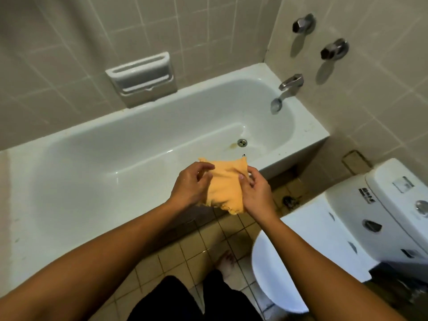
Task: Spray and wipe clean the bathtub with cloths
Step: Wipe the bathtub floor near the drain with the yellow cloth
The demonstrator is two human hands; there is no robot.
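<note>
The cloth [224, 184] hangs in the air over the tub's near rim, toward the drain end, slack and bunched between both hands. The left hand [192, 186] has its fingers curled onto the cloth's left edge. The right hand [254, 193] pinches the right edge, thumb on top and fingers tucked behind. The tub [69, 205] lies below and beyond, with a brownish stain beside the drain [242, 142].

The cloth's lower hem dangles on the floor side of the rim, so I think a loose hold would drop it onto the floor [185, 258] rather than into the tub. I see no spray bottle, and a dry wipe may only smear that stain.

The basin is open along its whole length. The spout [284, 93] overhangs the right end, and the toilet [289, 262] sits close under the right arm, where an elbow swinging back could knock it.
</note>
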